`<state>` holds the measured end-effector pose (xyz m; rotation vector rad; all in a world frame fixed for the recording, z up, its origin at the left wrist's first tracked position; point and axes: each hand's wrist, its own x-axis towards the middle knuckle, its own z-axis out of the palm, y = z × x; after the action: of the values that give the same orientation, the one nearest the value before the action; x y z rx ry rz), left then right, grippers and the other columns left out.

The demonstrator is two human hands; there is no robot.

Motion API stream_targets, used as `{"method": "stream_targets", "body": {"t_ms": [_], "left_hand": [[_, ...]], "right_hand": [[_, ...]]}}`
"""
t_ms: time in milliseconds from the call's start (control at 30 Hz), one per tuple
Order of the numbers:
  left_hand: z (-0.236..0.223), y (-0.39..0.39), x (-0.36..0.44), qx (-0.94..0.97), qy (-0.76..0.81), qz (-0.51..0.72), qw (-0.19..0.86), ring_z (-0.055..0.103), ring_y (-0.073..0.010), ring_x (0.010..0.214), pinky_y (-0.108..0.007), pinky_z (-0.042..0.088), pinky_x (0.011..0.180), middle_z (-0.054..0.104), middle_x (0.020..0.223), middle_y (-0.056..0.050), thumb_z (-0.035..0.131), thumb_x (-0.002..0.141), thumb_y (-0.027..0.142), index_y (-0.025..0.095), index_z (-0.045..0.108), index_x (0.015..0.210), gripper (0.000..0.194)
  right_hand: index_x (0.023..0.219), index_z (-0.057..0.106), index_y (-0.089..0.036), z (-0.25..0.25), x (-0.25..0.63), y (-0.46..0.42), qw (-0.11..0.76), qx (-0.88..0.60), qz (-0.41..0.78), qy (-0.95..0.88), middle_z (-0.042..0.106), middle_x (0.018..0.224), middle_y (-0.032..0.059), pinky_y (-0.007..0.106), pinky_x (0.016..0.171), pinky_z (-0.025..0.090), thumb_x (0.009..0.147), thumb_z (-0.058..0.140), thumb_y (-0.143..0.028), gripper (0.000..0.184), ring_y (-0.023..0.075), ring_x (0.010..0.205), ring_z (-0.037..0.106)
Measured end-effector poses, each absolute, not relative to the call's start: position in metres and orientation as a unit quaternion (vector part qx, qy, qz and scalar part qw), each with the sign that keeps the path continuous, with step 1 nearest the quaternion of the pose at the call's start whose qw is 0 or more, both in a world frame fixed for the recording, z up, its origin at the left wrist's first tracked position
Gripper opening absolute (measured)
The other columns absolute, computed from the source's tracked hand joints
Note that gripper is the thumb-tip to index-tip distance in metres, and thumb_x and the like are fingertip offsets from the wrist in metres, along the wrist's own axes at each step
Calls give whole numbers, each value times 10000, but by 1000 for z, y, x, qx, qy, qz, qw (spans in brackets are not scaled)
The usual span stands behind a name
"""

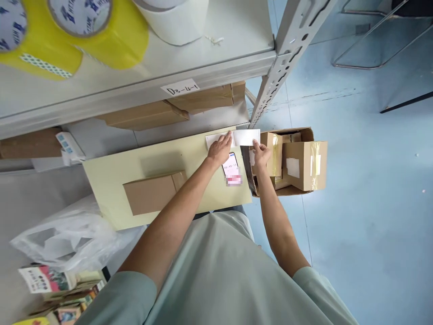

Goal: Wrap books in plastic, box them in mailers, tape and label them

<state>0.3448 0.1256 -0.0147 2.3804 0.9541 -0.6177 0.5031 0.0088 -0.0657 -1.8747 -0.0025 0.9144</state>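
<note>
A long white paper strip (pixel 247 136) lies along the far right edge of a pale yellow board (pixel 199 198), its right end past the board's corner. My left hand (pixel 220 149) rests on the strip with its fingers stretched out. Between thumb and fingers, my right hand (pixel 261 154) pinches the strip's right end. Just below my left hand, a phone (pixel 231 167) with a timer on its screen lies on the board. A closed cardboard box (pixel 152 194) sits on the board to the left, beside my left forearm.
An open carton (pixel 287 194) holding several taped boxes stands right of the board. Above are a metal shelf (pixel 135 88) with yellow tape rolls (pixel 125 40) and a slotted post (pixel 284 58). A plastic bag (pixel 74 239) lies left; a metal-legged chair (pixel 361 67) stands far right.
</note>
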Motion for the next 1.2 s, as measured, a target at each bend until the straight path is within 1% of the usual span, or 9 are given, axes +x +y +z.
{"method": "stream_targets", "body": {"t_ms": [167, 300, 367, 433, 500, 600, 767, 1000, 1200], "left_hand": [[-16, 131, 351, 855, 367, -240, 275, 342, -376, 1691, -491, 522, 1270, 141, 1923, -110, 599, 925, 53, 105, 327, 1796, 913], [-9, 129, 357, 808, 426, -191, 360, 325, -359, 1726, -447, 355, 1390, 190, 1902, -179, 612, 996, 124, 44, 392, 1751, 791], [0, 117, 355, 769, 476, -127, 408, 345, -332, 1724, -417, 304, 1405, 295, 1861, -232, 601, 1050, 211, 22, 427, 1722, 719], [14, 99, 346, 711, 521, -48, 470, 484, -325, 1649, -422, 384, 1354, 501, 1750, -251, 614, 1078, 364, 56, 529, 1655, 660], [32, 75, 331, 626, 538, 17, 564, 687, -336, 1450, -442, 533, 1211, 713, 1541, -229, 617, 1061, 564, 115, 682, 1493, 627], [68, 38, 299, 517, 540, 67, 660, 814, -332, 1156, -422, 628, 973, 851, 1235, -194, 641, 950, 771, 163, 819, 1159, 666], [133, -6, 251, 479, 577, 166, 640, 820, -299, 1015, -399, 621, 907, 871, 975, -121, 863, 779, 666, 222, 805, 900, 464], [206, -26, 188, 476, 564, 246, 629, 808, -273, 920, -423, 651, 884, 854, 898, -89, 830, 849, 529, 246, 809, 872, 285], [238, -33, 139, 501, 535, 296, 612, 800, -271, 871, -431, 659, 862, 835, 857, -71, 808, 846, 445, 241, 812, 846, 205]], "right_hand": [[678, 570, -242, -66, 508, -20, 524, -772, 330, 141, 688, 701, 26, 286, 690, 546, 968, 792, -421, 406, 171, 729, 660], [671, 569, -240, -43, 507, -47, 554, -761, 314, 124, 677, 695, 19, 283, 676, 537, 911, 827, -518, 448, 162, 706, 641], [676, 588, -233, -24, 501, -57, 571, -751, 317, 93, 668, 700, 13, 281, 683, 529, 871, 847, -573, 470, 153, 703, 624], [698, 618, -227, -2, 492, -66, 588, -735, 333, 56, 672, 718, 10, 285, 703, 533, 832, 857, -646, 501, 153, 716, 628], [728, 639, -227, 20, 480, -76, 596, -720, 356, 22, 688, 742, 10, 294, 724, 546, 804, 850, -727, 548, 163, 743, 649], [751, 663, -228, 50, 459, -89, 599, -698, 392, -10, 702, 762, 3, 298, 733, 552, 776, 854, -792, 595, 165, 753, 655], [722, 675, -229, 92, 424, -98, 597, -672, 434, -57, 669, 738, -21, 297, 729, 539, 762, 908, -757, 578, 155, 729, 616], [725, 668, -233, 145, 384, -82, 594, -637, 479, -107, 659, 720, -21, 314, 735, 543, 796, 898, -733, 554, 149, 697, 607], [785, 738, -239, 185, 353, -71, 599, -621, 481, -159, 686, 772, -5, 332, 744, 558, 792, 909, -707, 498, 159, 730, 622]]}}
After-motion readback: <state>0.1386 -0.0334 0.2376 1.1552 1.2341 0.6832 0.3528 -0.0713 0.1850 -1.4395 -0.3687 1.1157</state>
